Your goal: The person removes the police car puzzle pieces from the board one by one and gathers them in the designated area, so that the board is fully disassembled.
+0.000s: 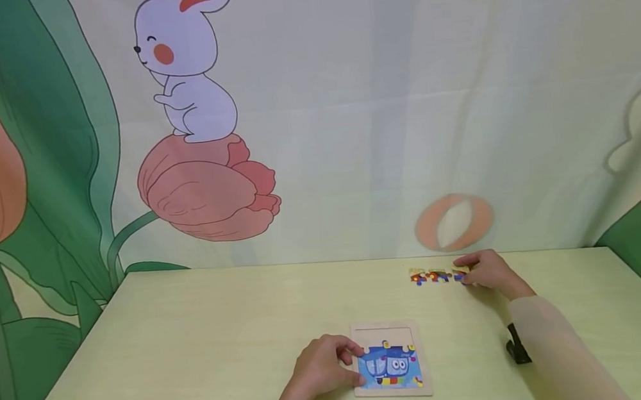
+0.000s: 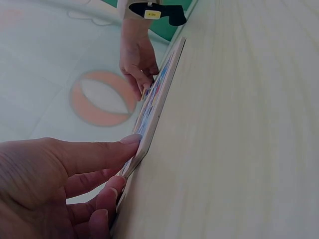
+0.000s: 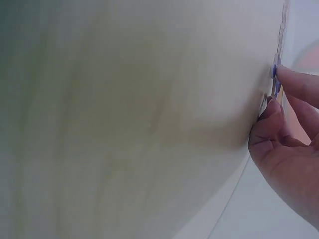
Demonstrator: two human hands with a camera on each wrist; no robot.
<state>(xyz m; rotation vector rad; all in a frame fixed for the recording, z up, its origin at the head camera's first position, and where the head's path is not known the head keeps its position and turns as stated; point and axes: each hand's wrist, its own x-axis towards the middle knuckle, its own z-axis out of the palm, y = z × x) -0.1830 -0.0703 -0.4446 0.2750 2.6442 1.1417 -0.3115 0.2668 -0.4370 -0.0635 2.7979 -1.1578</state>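
Note:
A square wooden jigsaw puzzle board (image 1: 394, 394) lies flat on the table, its lower rows filled with a blue picture with cartoon eyes and its top strip bare wood. My left hand (image 1: 326, 365) holds the board's left edge, thumb on the rim and fingers bent at the side; the left wrist view shows the thumb (image 2: 107, 154) against that edge. Farther back, three puzzle pieces stand in a row. My right hand (image 1: 488, 272) has thumb and fingers on the rightmost puzzle piece (image 1: 459, 271), pinching it. In the right wrist view fingers partly hide that piece (image 3: 274, 69).
Left of the held piece lie a middle puzzle piece (image 1: 438, 275) and a left puzzle piece (image 1: 417, 275), close to the table's back edge. A printed curtain (image 1: 325, 128) hangs behind the pale wooden table (image 1: 196, 353). A black device (image 1: 518, 348) is on the right sleeve.

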